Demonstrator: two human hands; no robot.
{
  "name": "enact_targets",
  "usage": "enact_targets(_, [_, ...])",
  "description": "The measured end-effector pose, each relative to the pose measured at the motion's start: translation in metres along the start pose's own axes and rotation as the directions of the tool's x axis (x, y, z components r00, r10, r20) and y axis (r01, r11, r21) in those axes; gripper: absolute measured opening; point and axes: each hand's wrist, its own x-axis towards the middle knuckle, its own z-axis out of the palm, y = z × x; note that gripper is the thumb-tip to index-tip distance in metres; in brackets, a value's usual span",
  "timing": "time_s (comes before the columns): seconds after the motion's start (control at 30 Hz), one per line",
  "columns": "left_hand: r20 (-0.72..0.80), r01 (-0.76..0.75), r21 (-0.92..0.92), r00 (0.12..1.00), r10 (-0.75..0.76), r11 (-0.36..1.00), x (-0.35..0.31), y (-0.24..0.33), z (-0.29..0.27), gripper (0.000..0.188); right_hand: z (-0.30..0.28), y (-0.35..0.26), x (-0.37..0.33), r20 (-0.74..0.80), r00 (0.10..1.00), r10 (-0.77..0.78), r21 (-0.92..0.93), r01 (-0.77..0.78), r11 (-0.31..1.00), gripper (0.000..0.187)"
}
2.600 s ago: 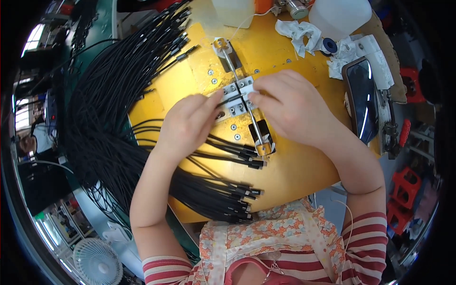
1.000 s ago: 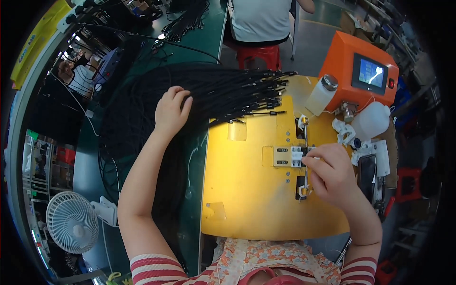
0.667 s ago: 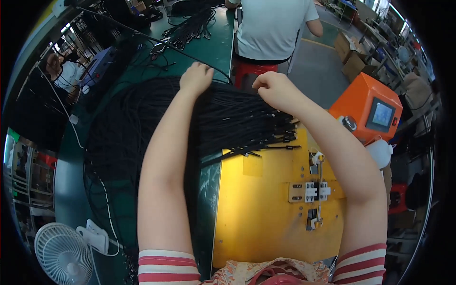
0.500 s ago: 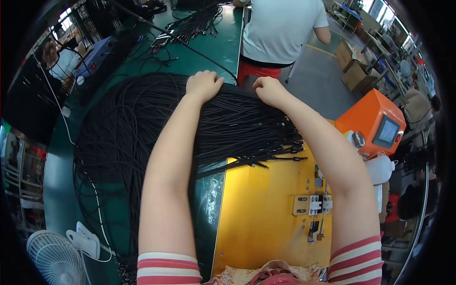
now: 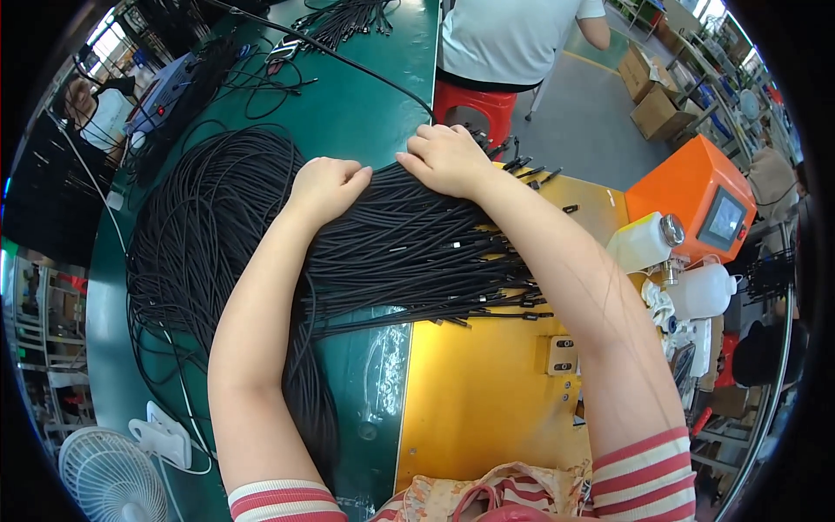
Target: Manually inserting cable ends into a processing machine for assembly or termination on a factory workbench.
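Observation:
A thick bundle of black cables (image 5: 391, 235) lies across the green table, its looped end at the left and its loose connector ends (image 5: 513, 291) at the right, over the yellow plate (image 5: 487, 374). My left hand (image 5: 326, 193) is closed on cables along the bundle's far side, its fingers curled down and partly hidden. To the right of it, my right hand (image 5: 448, 161) grips the same far edge, nearer the connectors, with fingertips out of sight behind the cables. A few connector ends stick out beyond my right wrist.
At the right stand an orange machine with a small screen (image 5: 696, 204), a white bottle with a metal cap (image 5: 644, 242) and a white jug (image 5: 703, 291). A white fan (image 5: 113, 478) is at lower left. Ahead, a person (image 5: 500, 39) sits on a red stool (image 5: 487, 109).
My right hand has moved left, onto the bundle's far edge. My left hand has shifted left and nearer. The cables lie more evenly, and several connector ends now show beyond my right wrist.

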Motion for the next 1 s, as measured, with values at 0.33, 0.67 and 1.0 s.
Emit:
enact_targets(0.33, [-0.031,0.023,-0.013,0.999,-0.024,1.000,-0.008,-0.007,0.007,0.040,-0.025,-0.005,-0.021,0.216,0.968,0.130,-0.074,-0.117,0.990,0.058])
enact_targets(0.67, [-0.249,-0.112,0.166,0.957,0.151,0.980,-0.013,-0.012,0.005,0.022,-0.033,-0.022,-0.051,0.129,0.978,0.164,-0.136,-0.146,0.980,0.060])
enact_targets(1.0, [0.130,0.495,0.373,0.809,-0.573,0.784,-0.243,0.137,-0.054,0.102,-0.040,-0.109,-0.080,0.310,0.912,-0.268,-0.035,0.292,0.956,0.112])
